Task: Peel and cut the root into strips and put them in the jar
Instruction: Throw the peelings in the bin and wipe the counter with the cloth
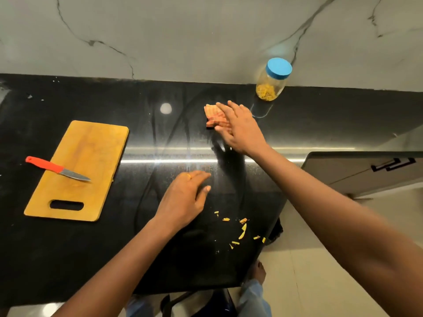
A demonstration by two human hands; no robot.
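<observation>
A clear jar (271, 84) with a blue lid stands at the back of the black counter (68, 259), with yellow strips inside. My right hand (240, 129) presses with straight fingers on a folded orange striped cloth (211, 114) just left of the jar. My left hand (185, 197) hovers flat over the counter's middle, fingers relaxed, holding nothing. Several yellow peel scraps (242, 231) lie scattered near the counter's front right corner. A red-handled knife (56, 168) lies on the wooden cutting board (91, 145) at the left.
A marble wall (183, 37) rises behind the counter. The counter ends at the right, with tiled floor (309, 259) and a grey cabinet door (366, 170) beyond. My foot (257, 274) shows below the front edge.
</observation>
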